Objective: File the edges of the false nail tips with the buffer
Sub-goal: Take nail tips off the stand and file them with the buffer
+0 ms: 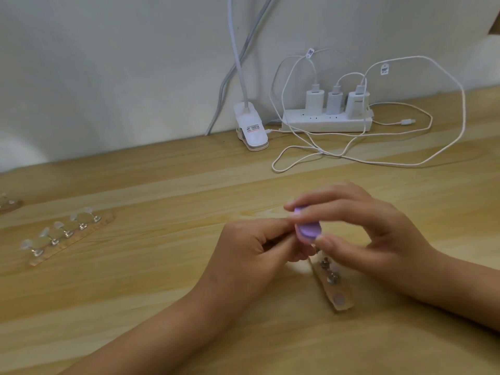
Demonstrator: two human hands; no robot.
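The right hand (359, 234) grips the purple buffer (389, 230) between thumb and fingers, just above the wooden table (162, 293). The left hand (251, 250) curls its fingers against the buffer; I cannot tell if it pinches something. False nail tips (65, 236) stand well apart, at the left.

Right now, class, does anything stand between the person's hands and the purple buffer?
Nothing visible does. The right hand pinches the purple buffer, and the left hand meets its left edge; what the left hand itself pinches is hidden.
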